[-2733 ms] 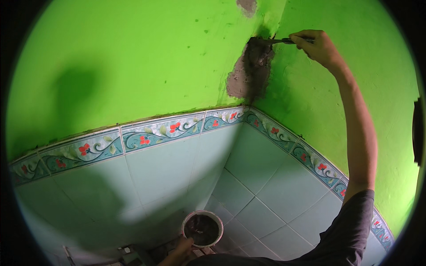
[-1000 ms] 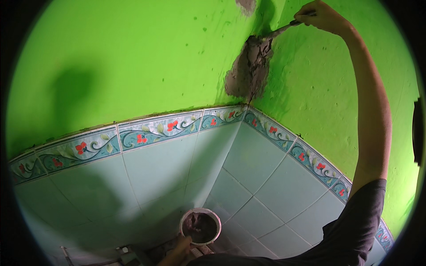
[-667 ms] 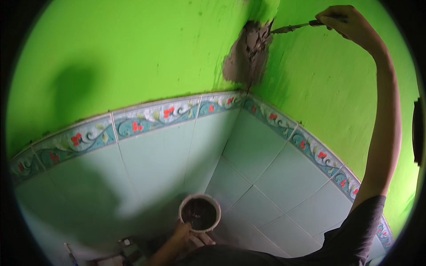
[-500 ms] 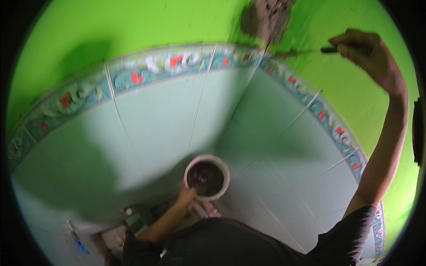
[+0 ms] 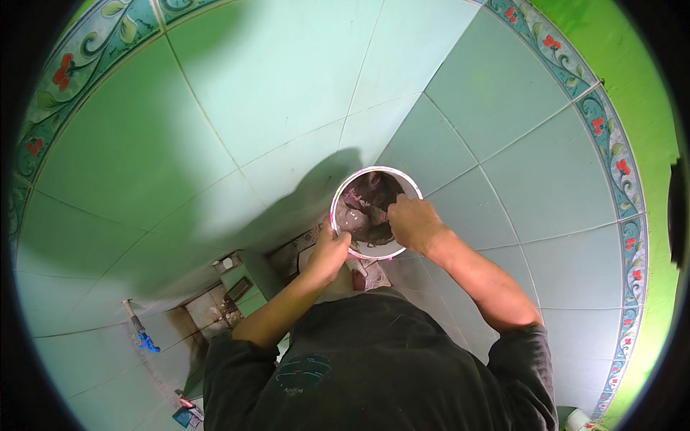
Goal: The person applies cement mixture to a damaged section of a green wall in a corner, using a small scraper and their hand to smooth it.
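Observation:
A round white bucket with wet grey-brown mortar in it is held in front of my body, near the tiled corner. My left hand is closed on the bucket's near left edge. Reaching over the right side of the rim, my right hand is closed with its fingers down in the bucket. It grips a trowel, whose dark handle shows in the earlier picture; now the fist and the mortar hide most of it.
Pale green tiled walls meet at a corner ahead, with a flowered border strip along the top. A blue-handled tap juts from the wall at lower left. Below lie a green tiled ledge and patterned floor.
My right hand has come down from the green wall beside the grey patch into the bucket. The view has tilted downward, and the bucket sits higher and further right in it.

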Demonstrator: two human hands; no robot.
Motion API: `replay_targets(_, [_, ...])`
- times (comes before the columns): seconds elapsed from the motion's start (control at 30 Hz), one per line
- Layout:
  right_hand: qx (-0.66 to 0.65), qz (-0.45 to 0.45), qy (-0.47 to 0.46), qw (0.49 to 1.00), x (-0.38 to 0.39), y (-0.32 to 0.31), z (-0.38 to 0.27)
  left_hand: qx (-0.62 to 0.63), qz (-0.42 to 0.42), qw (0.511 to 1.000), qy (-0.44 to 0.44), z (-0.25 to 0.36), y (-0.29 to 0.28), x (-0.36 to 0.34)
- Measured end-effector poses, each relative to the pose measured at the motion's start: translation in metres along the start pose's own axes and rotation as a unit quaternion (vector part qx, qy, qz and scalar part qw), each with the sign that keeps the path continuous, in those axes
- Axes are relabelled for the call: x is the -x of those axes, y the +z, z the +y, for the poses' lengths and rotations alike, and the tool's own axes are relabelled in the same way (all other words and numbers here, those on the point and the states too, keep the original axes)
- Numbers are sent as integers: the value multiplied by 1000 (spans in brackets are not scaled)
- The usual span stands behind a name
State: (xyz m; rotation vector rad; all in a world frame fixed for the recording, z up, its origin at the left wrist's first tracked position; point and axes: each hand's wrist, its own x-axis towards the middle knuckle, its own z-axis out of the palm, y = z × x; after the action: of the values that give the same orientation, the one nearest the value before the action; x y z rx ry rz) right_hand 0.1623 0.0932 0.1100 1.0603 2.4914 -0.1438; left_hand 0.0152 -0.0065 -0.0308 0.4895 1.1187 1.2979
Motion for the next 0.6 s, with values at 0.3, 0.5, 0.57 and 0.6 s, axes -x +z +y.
replay_targets(0.3, [-200, 124, 17, 972, -5, 46, -15, -35, 26, 999, 19, -17, -14, 8])
replay_targets(0.5, [-288, 153, 14, 945, -10, 61, -30, -50, 44, 998, 15, -6, -9, 14])
replay_targets(0.57, [-302, 188, 0, 935, -6, 56, -32, -46, 35, 997, 44, -17, -15, 8])
replay_targets(0.6, [-317, 222, -13, 922, -4, 53, -33, -52, 32, 996, 58, -21, -18, 6])
